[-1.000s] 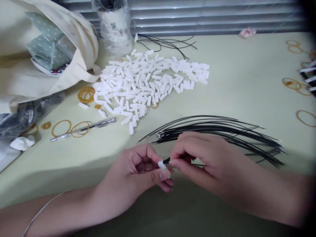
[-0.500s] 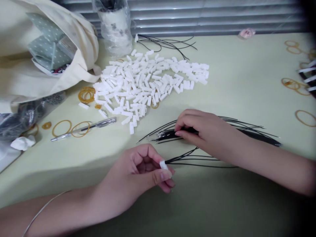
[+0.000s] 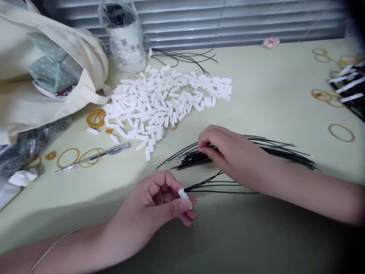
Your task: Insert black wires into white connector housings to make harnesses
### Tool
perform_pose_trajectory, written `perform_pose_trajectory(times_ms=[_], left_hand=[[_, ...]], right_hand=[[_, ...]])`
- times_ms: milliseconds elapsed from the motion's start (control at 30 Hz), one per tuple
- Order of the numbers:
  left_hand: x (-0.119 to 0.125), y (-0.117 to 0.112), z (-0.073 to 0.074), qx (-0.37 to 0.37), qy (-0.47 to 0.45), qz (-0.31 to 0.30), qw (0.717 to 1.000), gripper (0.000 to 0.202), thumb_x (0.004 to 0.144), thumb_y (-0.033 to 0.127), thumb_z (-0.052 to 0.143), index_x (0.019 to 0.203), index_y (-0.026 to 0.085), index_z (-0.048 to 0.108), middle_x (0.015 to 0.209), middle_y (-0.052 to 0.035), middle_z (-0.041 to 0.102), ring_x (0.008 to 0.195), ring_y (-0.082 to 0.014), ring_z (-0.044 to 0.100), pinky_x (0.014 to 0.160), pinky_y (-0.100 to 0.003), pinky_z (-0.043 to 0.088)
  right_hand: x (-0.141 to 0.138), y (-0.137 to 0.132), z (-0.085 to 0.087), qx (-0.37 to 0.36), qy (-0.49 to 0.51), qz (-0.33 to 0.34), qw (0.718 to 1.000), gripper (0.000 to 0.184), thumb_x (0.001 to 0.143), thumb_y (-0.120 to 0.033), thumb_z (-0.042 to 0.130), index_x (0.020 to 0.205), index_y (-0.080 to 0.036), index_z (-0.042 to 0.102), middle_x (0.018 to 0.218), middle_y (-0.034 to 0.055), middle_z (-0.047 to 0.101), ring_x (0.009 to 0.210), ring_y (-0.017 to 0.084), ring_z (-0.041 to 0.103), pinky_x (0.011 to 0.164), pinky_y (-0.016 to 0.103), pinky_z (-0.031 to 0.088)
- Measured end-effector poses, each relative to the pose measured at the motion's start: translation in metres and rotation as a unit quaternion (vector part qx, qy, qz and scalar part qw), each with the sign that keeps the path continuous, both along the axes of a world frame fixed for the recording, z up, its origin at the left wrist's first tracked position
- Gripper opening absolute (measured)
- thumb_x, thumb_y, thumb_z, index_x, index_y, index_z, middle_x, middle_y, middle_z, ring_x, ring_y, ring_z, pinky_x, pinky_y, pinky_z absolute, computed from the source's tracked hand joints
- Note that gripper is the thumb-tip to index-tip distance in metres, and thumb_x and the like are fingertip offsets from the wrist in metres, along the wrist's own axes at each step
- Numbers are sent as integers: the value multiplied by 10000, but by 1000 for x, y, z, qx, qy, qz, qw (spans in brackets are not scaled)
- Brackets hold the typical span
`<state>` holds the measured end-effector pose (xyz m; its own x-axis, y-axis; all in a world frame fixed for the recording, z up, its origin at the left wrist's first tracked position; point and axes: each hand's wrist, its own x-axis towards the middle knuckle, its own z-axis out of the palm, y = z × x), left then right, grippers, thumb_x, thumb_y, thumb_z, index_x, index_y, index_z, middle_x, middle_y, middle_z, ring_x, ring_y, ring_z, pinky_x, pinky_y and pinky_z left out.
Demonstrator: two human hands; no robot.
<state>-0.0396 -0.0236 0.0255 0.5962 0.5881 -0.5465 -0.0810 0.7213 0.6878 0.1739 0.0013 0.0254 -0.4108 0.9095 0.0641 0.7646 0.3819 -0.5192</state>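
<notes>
My left hand (image 3: 159,201) pinches a small white plastic connector (image 3: 183,194) between thumb and fingers, near the table's front edge. A few thin black wires (image 3: 219,186) run out of the connector to the right, lying on the table. My right hand (image 3: 228,152) rests on a bundle of black wires (image 3: 279,152) with bare metal tips, its fingertips pinching at the tip end; whether it grips a single wire is hidden. A heap of white connectors (image 3: 168,99) lies further back.
A cream cloth bag (image 3: 42,80) fills the back left, with a wrapped roll (image 3: 125,34) behind the heap. A metal pen (image 3: 94,156) and rubber bands (image 3: 68,156) lie at the left. More rubber bands (image 3: 340,132) and banded black wire bundles (image 3: 349,85) sit at the right.
My right hand left the connector and reached back to the wire bundle, where it now picks at the tips. My left hand keeps holding the connector with wires trailing from it.
</notes>
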Motion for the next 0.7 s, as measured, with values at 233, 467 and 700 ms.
perform_pose_trajectory(times_ms=[233,467,700], left_hand=[[-1,3,-2,6,-8,11,1000,144,788,138,674,766,130,532,713,-18,718,653,-110,687,616,-195,559],[-1,2,-3,9,-11,16,1000,132,796,123,663,774,131,532,723,-17,723,661,-110,693,618,-188,565],[0,1,-4,6,-22,17,1000,136,799,108,654,766,127,523,716,-16,726,658,-104,693,622,-182,572]], right_hand=[[-4,-25,31,-11,67,85,994,108,882,-130,464,798,-157,527,781,-15,532,715,61,481,637,180,377],[-9,-28,21,37,47,78,995,150,859,-100,482,729,-135,548,734,2,514,696,75,484,630,192,372],[-12,-26,21,108,13,111,988,242,893,-118,432,703,-127,581,697,23,531,684,105,479,600,215,377]])
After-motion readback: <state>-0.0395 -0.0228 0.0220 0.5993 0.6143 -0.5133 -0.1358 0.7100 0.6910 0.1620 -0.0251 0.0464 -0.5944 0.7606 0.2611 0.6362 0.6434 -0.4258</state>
